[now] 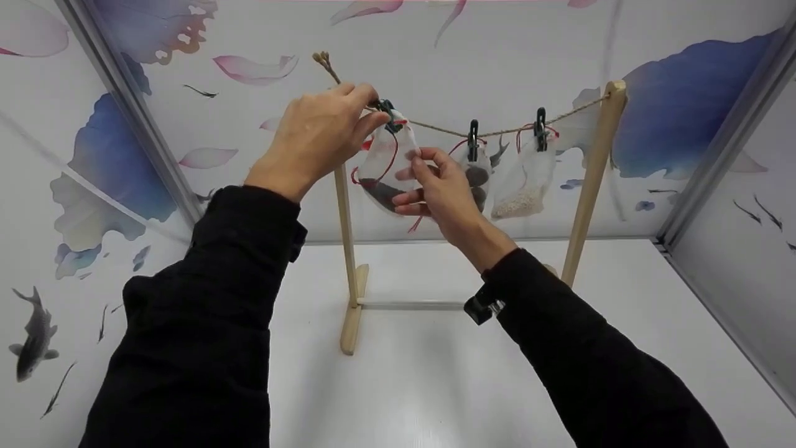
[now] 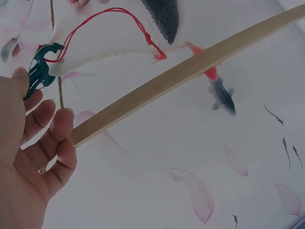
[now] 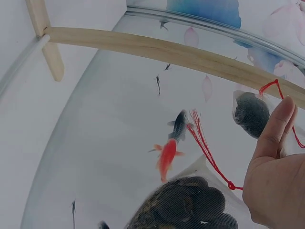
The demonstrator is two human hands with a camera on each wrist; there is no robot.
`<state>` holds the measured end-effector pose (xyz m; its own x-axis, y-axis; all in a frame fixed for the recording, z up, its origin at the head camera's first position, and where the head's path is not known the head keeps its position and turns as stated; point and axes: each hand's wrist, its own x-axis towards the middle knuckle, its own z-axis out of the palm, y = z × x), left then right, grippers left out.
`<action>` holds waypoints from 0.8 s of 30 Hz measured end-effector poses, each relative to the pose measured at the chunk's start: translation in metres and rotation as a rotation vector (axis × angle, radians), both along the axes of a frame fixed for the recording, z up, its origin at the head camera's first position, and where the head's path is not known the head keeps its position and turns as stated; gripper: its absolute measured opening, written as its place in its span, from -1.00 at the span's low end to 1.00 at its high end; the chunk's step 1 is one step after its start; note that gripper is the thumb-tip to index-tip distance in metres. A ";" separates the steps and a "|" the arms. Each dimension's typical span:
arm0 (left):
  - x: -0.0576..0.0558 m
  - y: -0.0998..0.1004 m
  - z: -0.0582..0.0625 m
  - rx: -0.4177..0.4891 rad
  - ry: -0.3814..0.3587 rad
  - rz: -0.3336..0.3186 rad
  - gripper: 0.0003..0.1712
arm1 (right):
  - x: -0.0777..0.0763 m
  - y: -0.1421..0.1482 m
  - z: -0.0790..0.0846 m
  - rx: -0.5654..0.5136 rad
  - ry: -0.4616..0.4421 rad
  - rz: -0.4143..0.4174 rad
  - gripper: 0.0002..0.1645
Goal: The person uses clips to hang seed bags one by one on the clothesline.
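Observation:
My left hand (image 1: 323, 134) pinches a dark green clip (image 2: 40, 69) at the rope (image 1: 435, 129), near its left end. The clip is at the top of a white mesh drawstring bag (image 1: 378, 163) with a red cord and dark, fine-looking contents in its bottom. My right hand (image 1: 446, 193) pinches the bag's right edge between thumb and index finger, its other fingers spread. In the right wrist view the dark filled part of this bag (image 3: 251, 115) shows beyond the fingertips. The fingers partly hide the clip in the head view.
To the right, a mesh bag of dark round pieces (image 1: 477, 177) and one of pale grains (image 1: 519, 200) hang from clips. A wooden right post (image 1: 591, 193) and left post (image 1: 345, 230) hold the rope. Between their feet runs a white crossbar (image 1: 413, 305) above a white table (image 1: 398, 392).

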<state>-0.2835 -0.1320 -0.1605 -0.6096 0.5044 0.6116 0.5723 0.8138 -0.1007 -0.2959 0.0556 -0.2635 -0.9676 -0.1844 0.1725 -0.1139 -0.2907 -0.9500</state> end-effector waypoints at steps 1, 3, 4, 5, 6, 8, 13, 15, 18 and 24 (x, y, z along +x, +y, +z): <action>0.000 0.000 0.000 -0.017 0.003 0.002 -0.59 | 0.000 0.000 0.000 0.000 0.004 -0.001 -0.67; 0.000 -0.001 0.000 -0.052 0.004 0.008 -0.55 | 0.000 0.001 -0.001 0.001 0.010 -0.001 -0.65; 0.000 -0.002 0.001 -0.065 -0.002 0.009 -0.53 | 0.000 0.002 -0.001 0.005 0.013 -0.001 -0.65; 0.000 -0.002 0.002 -0.077 -0.006 0.014 -0.51 | 0.000 0.002 -0.001 0.010 0.015 -0.002 -0.65; 0.000 -0.003 0.003 -0.086 -0.013 0.016 -0.49 | 0.000 0.002 -0.001 0.013 0.017 -0.001 -0.66; 0.000 -0.005 0.005 -0.100 -0.036 0.023 -0.46 | 0.000 0.003 -0.001 0.016 0.016 0.005 -0.66; 0.001 -0.004 0.007 -0.132 -0.093 0.033 -0.38 | 0.000 0.001 -0.002 0.021 -0.010 0.026 -0.64; 0.001 -0.002 0.007 -0.149 -0.092 0.032 -0.36 | 0.000 0.001 -0.003 0.026 -0.025 0.033 -0.63; 0.000 0.000 0.006 -0.162 -0.072 0.039 -0.36 | 0.001 -0.001 -0.004 0.037 -0.038 0.047 -0.61; -0.002 0.002 0.001 -0.171 -0.026 0.070 -0.34 | 0.009 0.000 -0.009 0.121 -0.006 0.029 -0.50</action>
<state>-0.2856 -0.1302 -0.1593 -0.6611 0.5555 0.5043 0.5191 0.8240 -0.2272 -0.2874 0.0561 -0.2722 -0.9625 -0.2314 0.1414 -0.1014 -0.1766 -0.9790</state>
